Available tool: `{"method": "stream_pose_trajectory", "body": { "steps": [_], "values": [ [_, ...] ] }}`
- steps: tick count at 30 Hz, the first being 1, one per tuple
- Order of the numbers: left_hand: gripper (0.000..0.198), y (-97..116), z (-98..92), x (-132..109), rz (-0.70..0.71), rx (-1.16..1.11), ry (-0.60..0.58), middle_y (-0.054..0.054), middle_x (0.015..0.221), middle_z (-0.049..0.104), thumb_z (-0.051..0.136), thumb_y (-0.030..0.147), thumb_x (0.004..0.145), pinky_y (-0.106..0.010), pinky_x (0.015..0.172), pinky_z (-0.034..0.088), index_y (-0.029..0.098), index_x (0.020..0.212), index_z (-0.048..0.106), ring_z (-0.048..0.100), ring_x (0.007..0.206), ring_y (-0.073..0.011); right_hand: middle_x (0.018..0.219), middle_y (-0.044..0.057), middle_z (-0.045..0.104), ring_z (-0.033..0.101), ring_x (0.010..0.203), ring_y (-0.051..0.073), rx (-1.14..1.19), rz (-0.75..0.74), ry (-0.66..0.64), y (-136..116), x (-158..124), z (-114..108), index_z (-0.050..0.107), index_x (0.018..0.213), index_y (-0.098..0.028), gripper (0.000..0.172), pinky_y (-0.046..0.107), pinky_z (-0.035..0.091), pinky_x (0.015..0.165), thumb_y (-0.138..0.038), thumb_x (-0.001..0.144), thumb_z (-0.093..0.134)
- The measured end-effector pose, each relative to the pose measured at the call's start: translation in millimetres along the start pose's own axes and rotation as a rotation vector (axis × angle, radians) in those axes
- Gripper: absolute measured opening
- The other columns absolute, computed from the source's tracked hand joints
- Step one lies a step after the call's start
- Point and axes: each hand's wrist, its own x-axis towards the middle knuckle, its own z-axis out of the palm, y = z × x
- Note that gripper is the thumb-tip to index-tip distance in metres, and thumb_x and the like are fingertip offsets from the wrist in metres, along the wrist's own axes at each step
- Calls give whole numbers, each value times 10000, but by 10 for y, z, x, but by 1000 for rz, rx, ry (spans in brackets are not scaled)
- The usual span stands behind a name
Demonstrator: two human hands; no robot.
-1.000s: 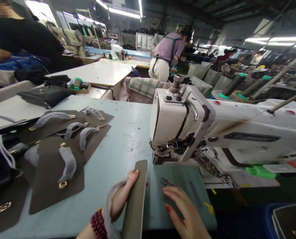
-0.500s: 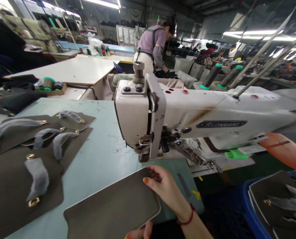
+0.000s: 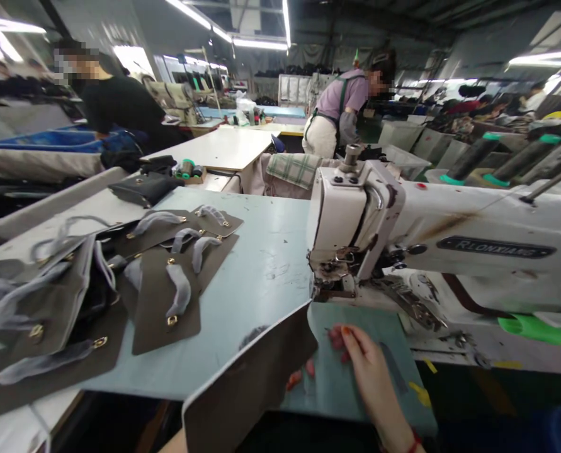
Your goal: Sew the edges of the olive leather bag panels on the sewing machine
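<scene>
A dark grey-brown flat bag panel (image 3: pixel 256 377) with a pale edge is raised and tilted at the front of the blue-green table. My left hand (image 3: pixel 299 376) is mostly hidden behind it; a few fingertips show past its right edge, gripping it. To the right, my right hand (image 3: pixel 362 358) is apart from the panel, above the table, with thumb and fingers pressed together. Whatever may be between them is too small to make out. The panel's far corner lies just in front of the needle area of a white sewing machine (image 3: pixel 337 214).
Several panels with plastic-wrapped handles (image 3: pixel 179 289) and gold fittings lie at the left. A black bag (image 3: pixel 143 187) sits behind them. Green-ended thread cones (image 3: pixel 473 157) stand behind the machine. One co-worker (image 3: pixel 339 107) bends over further back; another person (image 3: pixel 119 104) is at the left.
My view has swung left. The panel has gone from lying nearly flat to tilted up, turned in my left hand. My right hand has let go of its corner and moved clear to the right.
</scene>
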Motion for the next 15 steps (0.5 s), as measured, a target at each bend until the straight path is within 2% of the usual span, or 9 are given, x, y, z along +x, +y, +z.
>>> {"method": "stream_pose_trajectory", "body": {
  "steps": [2,4,5,6,8,10,12,15],
  "values": [
    [464,-7,-109,-132,4,-39,96,-48,934,699,403,506,928,-353,767,554,130,1006,662,676,790,-199,879,142,707,631,719,217,38,11,-100,50,-126,91,687,952,-130,474,270,481,545,-568,859,531],
    [496,-7,-182,-215,47,-105,223,-95,1076,697,483,557,873,-353,823,552,158,1141,605,686,918,-234,885,137,703,620,678,196,104,29,-214,68,-247,228,680,996,-119,529,252,458,509,-595,875,485],
    [554,-8,-208,-244,78,-137,281,-119,1195,655,574,549,826,-360,865,541,190,1245,524,661,1026,-254,893,127,700,623,683,192,127,39,-265,66,-296,301,676,1015,-123,526,253,466,526,-595,873,492],
    [693,-12,-232,-270,107,-167,327,-141,1288,596,646,529,774,-372,908,528,186,1336,430,622,1107,-278,887,111,698,629,700,194,141,46,-306,58,-334,369,676,1012,-130,504,259,480,558,-587,862,523],
    [843,-36,-282,-341,150,-213,351,-160,1374,520,723,474,717,-392,976,491,183,1400,324,559,1199,-289,863,79,697,644,757,206,157,53,-366,30,-374,474,681,978,-147,428,284,506,662,-542,830,609],
    [730,-94,-359,-466,169,-219,339,-144,1352,545,688,465,753,-397,1015,460,177,1357,396,535,1226,-279,884,67,702,652,825,221,205,56,-420,1,-377,528,681,969,-159,381,312,510,756,-507,817,647],
    [544,-185,-486,-653,184,-178,391,-129,1310,579,614,464,813,-412,1029,442,175,1260,505,546,1207,-277,952,70,704,654,883,229,271,69,-459,-9,-359,544,675,1010,-171,380,333,505,815,-500,821,647],
    [416,-382,-806,-982,235,-30,677,-101,1315,553,526,451,872,-444,1039,415,213,1213,528,542,1186,-277,1017,70,700,648,949,236,333,99,-490,37,-301,558,672,1046,-179,381,345,490,868,-481,814,666]
  ]
}}
